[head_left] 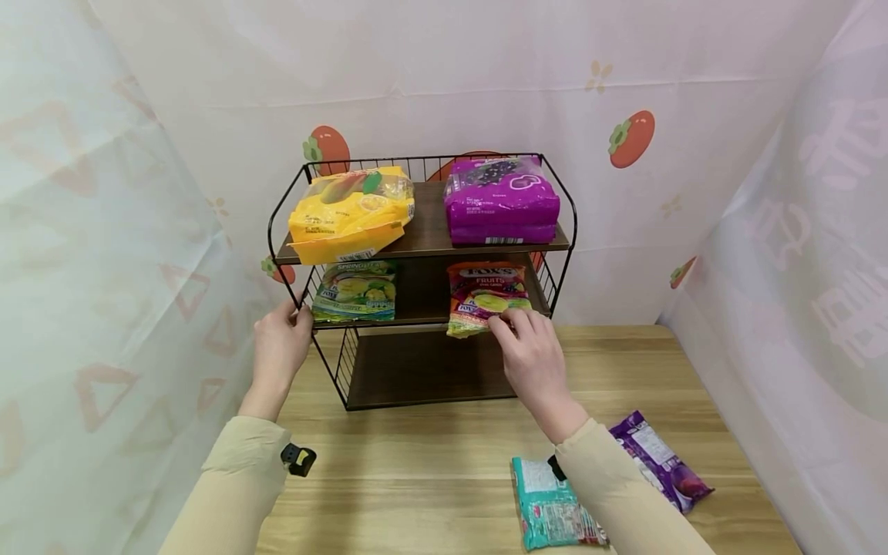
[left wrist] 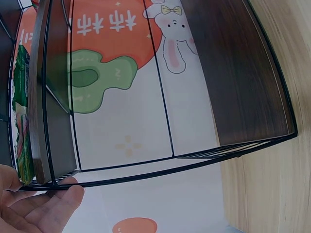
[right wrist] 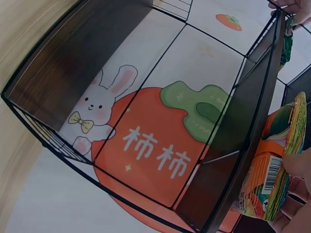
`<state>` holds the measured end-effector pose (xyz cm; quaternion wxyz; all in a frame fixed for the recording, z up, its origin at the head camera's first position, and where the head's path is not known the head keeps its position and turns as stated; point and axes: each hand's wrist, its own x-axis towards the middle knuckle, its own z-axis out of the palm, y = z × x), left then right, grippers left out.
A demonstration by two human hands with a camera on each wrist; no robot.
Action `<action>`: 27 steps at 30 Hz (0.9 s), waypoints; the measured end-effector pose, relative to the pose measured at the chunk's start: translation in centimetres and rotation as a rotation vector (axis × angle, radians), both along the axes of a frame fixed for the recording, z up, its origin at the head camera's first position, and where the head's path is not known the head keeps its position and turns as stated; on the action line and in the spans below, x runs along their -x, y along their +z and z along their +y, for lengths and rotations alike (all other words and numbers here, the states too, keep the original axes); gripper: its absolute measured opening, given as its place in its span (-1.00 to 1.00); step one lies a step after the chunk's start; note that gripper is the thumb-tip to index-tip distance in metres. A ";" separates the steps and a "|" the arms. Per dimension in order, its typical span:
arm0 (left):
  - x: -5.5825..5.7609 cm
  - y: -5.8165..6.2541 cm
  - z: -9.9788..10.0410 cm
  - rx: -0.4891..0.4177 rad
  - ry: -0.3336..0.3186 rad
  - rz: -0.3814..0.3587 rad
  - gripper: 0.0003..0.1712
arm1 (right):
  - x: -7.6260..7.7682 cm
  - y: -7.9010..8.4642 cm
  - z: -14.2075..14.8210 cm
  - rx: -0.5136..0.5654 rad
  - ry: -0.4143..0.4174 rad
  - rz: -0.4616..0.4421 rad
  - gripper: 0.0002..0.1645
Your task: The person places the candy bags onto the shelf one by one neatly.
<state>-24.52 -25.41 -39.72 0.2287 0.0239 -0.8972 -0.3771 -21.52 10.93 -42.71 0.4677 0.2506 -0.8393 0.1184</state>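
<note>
A red Fox's fruit candy bag point(head_left: 486, 297) stands at the right of the middle shelf, its lower edge over the shelf's front. My right hand point(head_left: 533, 354) pinches this bag near its lower right corner; the right wrist view shows thumb and fingers on either side of the bag point(right wrist: 265, 182). With my left hand point(head_left: 280, 343) I hold the left side of the black wire rack point(head_left: 326, 368) at middle-shelf height. In the left wrist view its fingers point(left wrist: 63, 206) lie around the frame. Beside that hand, a green candy bag point(head_left: 355, 291) leans on the same shelf.
On the top shelf sit a yellow bag point(head_left: 354, 212) and a purple bag point(head_left: 501, 204). A teal bag point(head_left: 548, 505) and another purple bag point(head_left: 659, 462) lie on the wooden table point(head_left: 388, 478) near my right forearm. Printed cloth point(head_left: 472, 100) surrounds the table at the back and sides.
</note>
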 end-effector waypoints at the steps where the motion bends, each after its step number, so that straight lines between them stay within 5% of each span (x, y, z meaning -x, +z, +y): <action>1: 0.0 0.0 0.0 -0.002 0.000 -0.002 -0.54 | 0.0 0.0 0.0 -0.001 -0.003 -0.002 -0.83; 20: 0.0 0.0 0.0 0.016 0.009 0.007 -0.54 | 0.7 -0.1 0.2 -0.014 -0.028 -0.089 -0.81; 27: 0.0 0.0 0.0 0.015 0.006 0.007 -0.54 | 1.1 -0.2 0.2 -0.009 -0.020 -0.056 -0.78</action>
